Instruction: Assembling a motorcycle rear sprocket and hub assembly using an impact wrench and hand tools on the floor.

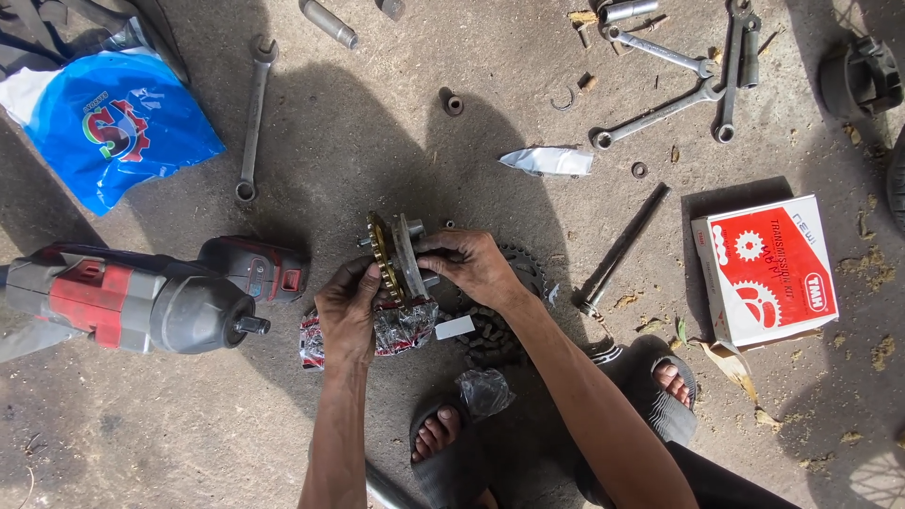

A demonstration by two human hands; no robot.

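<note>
Both hands hold a gold-toothed sprocket with its grey hub carrier (396, 256) on edge above the concrete floor. My left hand (349, 311) grips the sprocket side from the left. My right hand (474, 267) grips the hub side from the right. Under them lie a crumpled foil wrapper (401, 330), a dark old sprocket (524, 269) and a coiled chain (488, 341).
A red and grey impact wrench (132, 300) lies left. A blue plastic bag (118, 123) is at top left, a long spanner (253, 118) beside it. Several spanners (674, 90) lie top right, an axle rod (622, 247) and a red-white box (765, 271) right. My sandalled feet (443, 438) are below.
</note>
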